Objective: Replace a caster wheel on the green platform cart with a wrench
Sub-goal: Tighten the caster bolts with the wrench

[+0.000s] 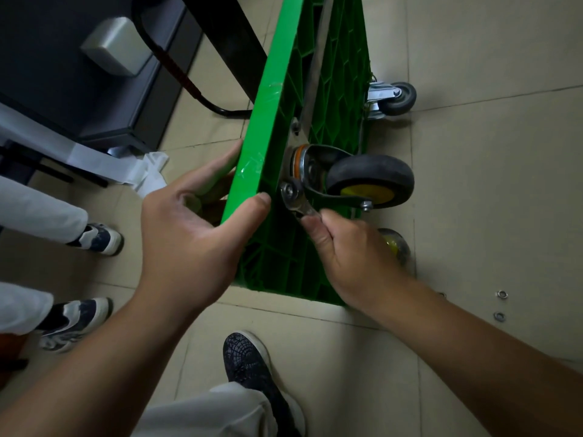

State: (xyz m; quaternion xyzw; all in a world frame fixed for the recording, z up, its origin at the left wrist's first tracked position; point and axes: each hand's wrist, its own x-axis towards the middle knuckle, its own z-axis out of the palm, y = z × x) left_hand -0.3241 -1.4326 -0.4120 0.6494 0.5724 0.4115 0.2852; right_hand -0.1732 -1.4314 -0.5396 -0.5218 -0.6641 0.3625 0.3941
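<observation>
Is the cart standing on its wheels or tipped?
Tipped on edge: the cart shows its ribbed underside, its caster sticks out sideways, and the left hand holds its rim.

The floor [489, 216] is pale beige tile with dark joints. A green cart [274, 121] stands tipped on its edge on it. A loose wheel [394, 247] lies just beside the cart. Two small washers [501, 294] lie farther right, and a crumpled white cloth [148, 175] lies at left.

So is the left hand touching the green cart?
Touching. The head view shows the left hand gripping the green cart by its edge, with the thumb pressed on the near side and the fingers wrapped over the far side.
</observation>
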